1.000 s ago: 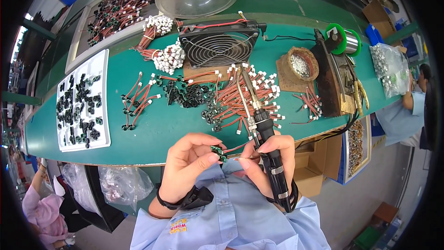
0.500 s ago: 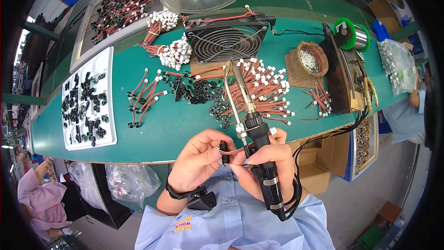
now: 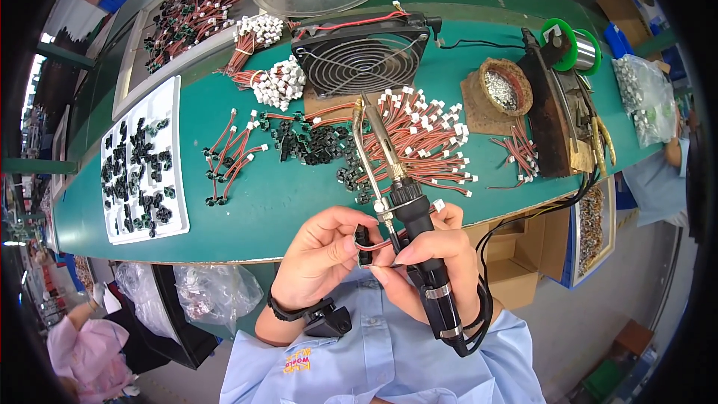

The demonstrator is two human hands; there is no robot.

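Observation:
Close to my shirt, above the table's near edge, my left hand (image 3: 318, 254) pinches a small black plastic part (image 3: 363, 236) between thumb and fingers. My right hand (image 3: 445, 258) is wrapped round a black soldering iron (image 3: 413, 206), its tip aimed away from me over the table. A thin metal tube (image 3: 364, 153) is fixed alongside the iron. Red wire (image 3: 383, 245) runs from the black part to the fingers of my right hand, and a white connector (image 3: 439, 206) sticks out beyond them. The wire's ends at the part are partly hidden by my fingers.
Wired connectors (image 3: 430, 135) and black parts (image 3: 307, 142) lie ahead, before a fan (image 3: 363, 63). Left stands a white tray (image 3: 179, 179) of black parts. At right are a round pot (image 3: 516, 90), a solder spool (image 3: 585, 52) and black cables (image 3: 486, 247). Other people are at both sides.
The soldering iron's tip has shifted slightly left, while both hands keep their holds. At the far left, a person in pink has moved and an arm is now raised.

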